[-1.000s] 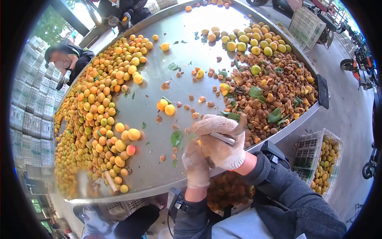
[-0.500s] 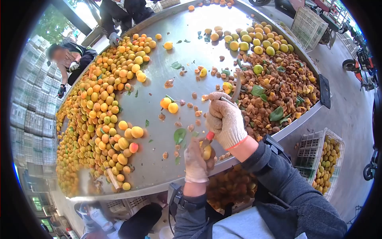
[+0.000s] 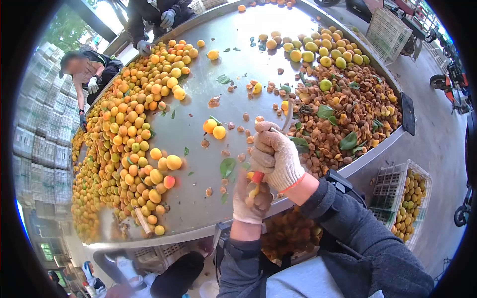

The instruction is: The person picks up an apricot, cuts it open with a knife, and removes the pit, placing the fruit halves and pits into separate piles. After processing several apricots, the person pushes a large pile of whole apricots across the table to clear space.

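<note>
The right hand (image 3: 278, 156), in a pale knit glove, is closed in a fist on the knife (image 3: 257, 177). Its red end pokes out below the fist and its curved blade rises above, towards the pit pile (image 3: 343, 114). Just below it, the left hand (image 3: 248, 198), gloved too, has its fingers wrapped around the held fruit (image 3: 254, 190), right under the red end; blur hides whether the knife touches it. Both hands are over the near edge of the metal table (image 3: 194, 164).

A big heap (image 3: 121, 124) of yellow and orange fruit spreads along the table's left side. Between it and the hands lie two loose fruits (image 3: 214, 127), side by side, and a green leaf (image 3: 227, 167). Brown pits and leaves fill the right side, with more fruit (image 3: 330, 47) behind them. A crate (image 3: 402, 198) of fruit stands on the floor to the right. Across the table, one person (image 3: 89, 74) leans over the heap's far edge, and another person (image 3: 154, 22) reaches a gloved hand (image 3: 143, 47) to it.
</note>
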Motion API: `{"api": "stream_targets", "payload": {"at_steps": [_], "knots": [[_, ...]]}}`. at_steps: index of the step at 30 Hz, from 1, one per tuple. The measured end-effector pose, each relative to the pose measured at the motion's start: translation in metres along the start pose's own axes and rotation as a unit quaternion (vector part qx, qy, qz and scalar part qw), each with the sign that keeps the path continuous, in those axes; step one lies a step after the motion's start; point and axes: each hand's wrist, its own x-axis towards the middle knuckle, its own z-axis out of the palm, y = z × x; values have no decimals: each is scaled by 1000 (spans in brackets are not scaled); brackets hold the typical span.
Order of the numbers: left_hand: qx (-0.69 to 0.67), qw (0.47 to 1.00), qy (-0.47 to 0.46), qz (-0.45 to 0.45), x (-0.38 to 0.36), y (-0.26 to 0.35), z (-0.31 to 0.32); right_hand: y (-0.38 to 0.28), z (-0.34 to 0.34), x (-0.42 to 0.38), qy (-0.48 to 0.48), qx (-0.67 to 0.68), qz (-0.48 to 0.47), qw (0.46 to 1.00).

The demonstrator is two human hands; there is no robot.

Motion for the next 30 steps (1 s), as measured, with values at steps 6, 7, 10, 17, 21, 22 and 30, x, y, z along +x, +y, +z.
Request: {"api": "stream_targets", "payload": {"at_steps": [6, 7, 10, 17, 21, 22, 30], "knots": [[-156, 967, 186, 83, 3, 41, 6, -29, 10, -10, 12, -391, -191, 900], [-148, 974, 133, 106, 2, 42, -3, -19, 1, -6, -73, -495, -250, 829], [-91, 968, 191, 135, 2, 37, -9, 1, -4, -15, -229, -723, -205, 619], [-73, 981, 180, 15, -13, 55, -10, -3, -2, -7, -152, -833, -168, 505], [10, 980, 194, 48, -12, 51, -13, 1, -14, -8, -276, -770, -195, 540], [65, 975, 205, 51, -13, 51, -12, 2, -15, -8, -277, -790, -170, 520], [188, 978, -19, 84, -51, 70, 2, -15, 11, -19, -35, -572, 15, 819]]}}
